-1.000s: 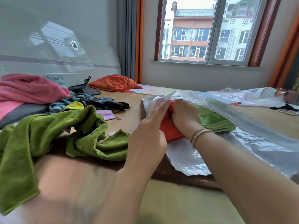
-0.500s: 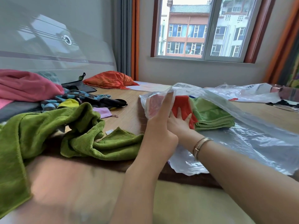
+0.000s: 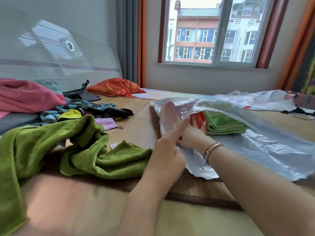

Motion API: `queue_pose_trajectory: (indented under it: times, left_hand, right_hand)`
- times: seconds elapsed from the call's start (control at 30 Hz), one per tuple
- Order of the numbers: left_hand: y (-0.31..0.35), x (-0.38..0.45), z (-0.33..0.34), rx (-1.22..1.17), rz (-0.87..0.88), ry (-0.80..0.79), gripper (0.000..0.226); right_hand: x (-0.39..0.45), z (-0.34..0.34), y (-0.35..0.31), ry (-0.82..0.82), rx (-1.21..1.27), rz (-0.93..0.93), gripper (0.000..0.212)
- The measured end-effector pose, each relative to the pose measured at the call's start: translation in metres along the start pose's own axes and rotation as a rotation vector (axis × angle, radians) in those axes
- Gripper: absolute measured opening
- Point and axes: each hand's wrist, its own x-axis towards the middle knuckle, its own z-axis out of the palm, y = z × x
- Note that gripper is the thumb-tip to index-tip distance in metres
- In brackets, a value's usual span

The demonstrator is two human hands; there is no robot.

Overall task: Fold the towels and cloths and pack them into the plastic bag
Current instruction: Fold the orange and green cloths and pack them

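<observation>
I hold the mouth of the plastic bag (image 3: 255, 147) up with my left hand (image 3: 167, 150) so that the opening stays wide and the film does not drag on what goes in; my forefinger lies straight along the upper sheet, lifting it, and my thumb seems to pinch the edge against it, though the film blurs that part. My right hand (image 3: 190, 135) is inside the opening, fingers spread and mostly straight, pressing the folded red cloth (image 3: 198, 119) inward so that it sits just beside the folded green towel (image 3: 223, 124) already lying flat in the bag. I judge that I push with a flat hand rather than grip so the fold stays as it is. My right wrist, with a bracelet (image 3: 212, 149) on it, rests low at the bag's lower lip, forearm reaching in from the right; my left forearm rises from below, wrist bent back. The bag lies on the wooden worktop (image 3: 136, 126), its far end spread out to the right. A large unfolded green towel (image 3: 51, 147) lies crumpled to my left, with a pink towel (image 3: 29, 96) and smaller cloths beyond it, all yet to fold.
</observation>
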Motion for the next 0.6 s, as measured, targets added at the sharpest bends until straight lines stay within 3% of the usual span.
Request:
queue_pose_trajectory:
  times: [0.1,0.17,0.23,0.3,0.43,0.6]
  left_hand:
    - [0.004,-0.018,-0.008,0.067,-0.017,0.002,0.075]
    - [0.009,-0.034,-0.018,0.095,-0.058,-0.001,0.07]
    - [0.02,-0.051,-0.034,0.115,-0.07,0.053,0.068]
    - [0.027,-0.067,-0.053,0.124,-0.121,0.136,0.062]
    - [0.029,-0.092,-0.094,0.126,-0.299,0.353,0.05]
    - [0.024,-0.111,-0.134,0.184,-0.455,0.538,0.043]
  right_hand:
    - [-0.05,-0.008,-0.009,0.027,0.161,-0.012,0.06]
    - [-0.095,-0.021,-0.022,0.185,0.233,-0.04,0.035]
    - [-0.136,-0.033,-0.04,0.359,0.146,-0.115,0.021]
    - [-0.173,-0.045,-0.059,0.473,0.032,-0.172,0.02]
    - [-0.21,-0.058,-0.095,0.46,-0.019,-0.31,0.019]
    - [-0.2,-0.061,-0.151,0.38,0.363,-0.451,0.02]
